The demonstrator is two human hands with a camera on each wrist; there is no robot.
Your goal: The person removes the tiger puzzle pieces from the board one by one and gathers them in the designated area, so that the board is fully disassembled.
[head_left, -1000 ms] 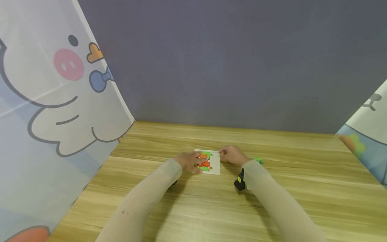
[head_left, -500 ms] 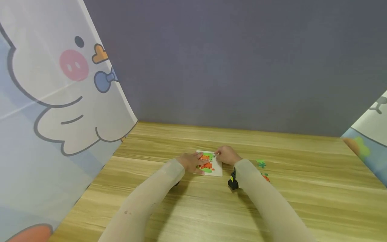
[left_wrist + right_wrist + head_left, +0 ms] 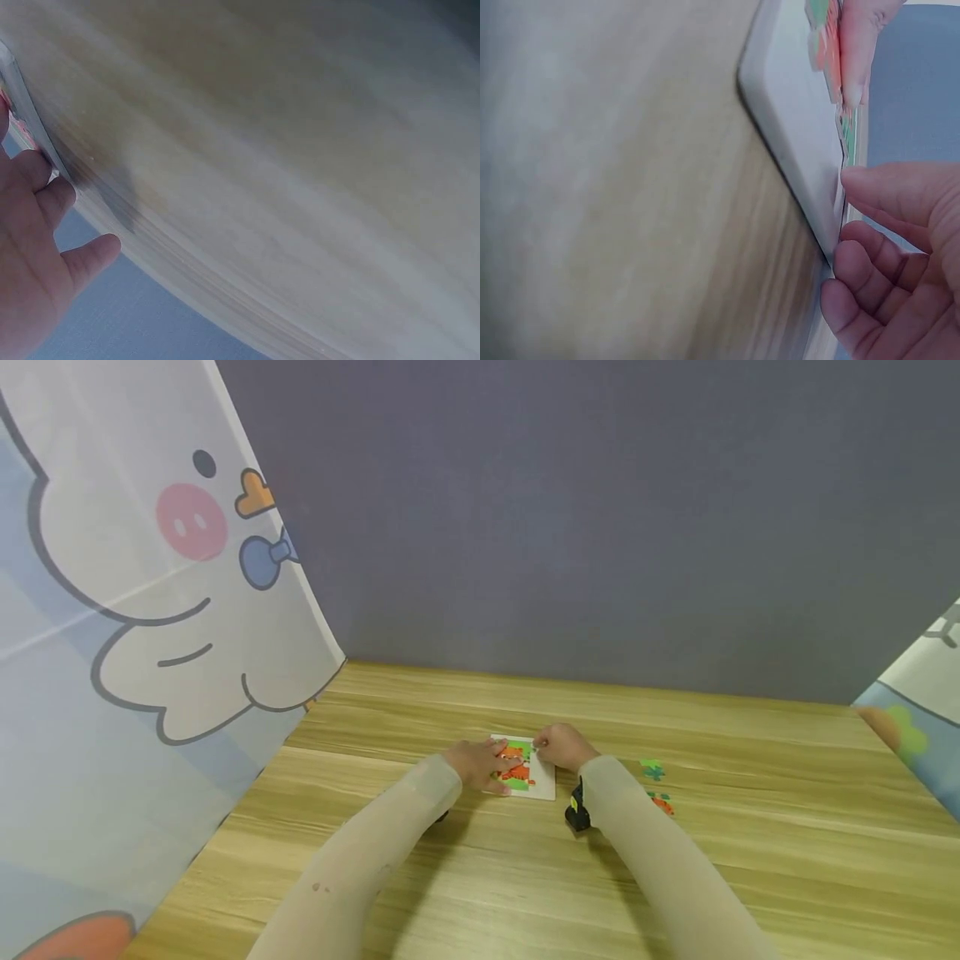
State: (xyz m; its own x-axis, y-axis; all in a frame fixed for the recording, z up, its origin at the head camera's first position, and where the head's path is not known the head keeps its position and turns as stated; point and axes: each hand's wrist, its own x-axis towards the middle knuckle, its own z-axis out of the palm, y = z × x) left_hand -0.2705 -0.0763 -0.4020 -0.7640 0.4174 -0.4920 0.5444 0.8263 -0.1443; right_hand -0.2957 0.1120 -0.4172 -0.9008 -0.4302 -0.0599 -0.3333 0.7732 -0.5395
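A white puzzle board [image 3: 543, 783] lies on the table with an orange and green animal picture partly filled in on its left side. My left hand [image 3: 477, 764] rests on the picture with fingers spread. The right hand [image 3: 566, 747] is at the board's upper right corner. It pinches a small puzzle piece [image 3: 534, 747] whose picture is mostly hidden by the fingers. In the right wrist view the right hand [image 3: 900, 247] has thumb and curled fingers at the board's edge. The left wrist view shows the left hand [image 3: 37, 247] beside the board's rim [image 3: 34, 112].
Loose green puzzle pieces [image 3: 652, 769] lie right of the right hand. Closer to the person is an orange and green piece [image 3: 662, 804], partly behind the right sleeve. A grey wall [image 3: 585, 527] stands behind the wooden table [image 3: 480, 877]. A cartoon-printed cloth [image 3: 172, 610] borders its left side.
The right hand has moved left onto the board's upper right corner with the small piece. My left hand stays on the picture. The head view has shifted slightly, and more loose pieces show at right.
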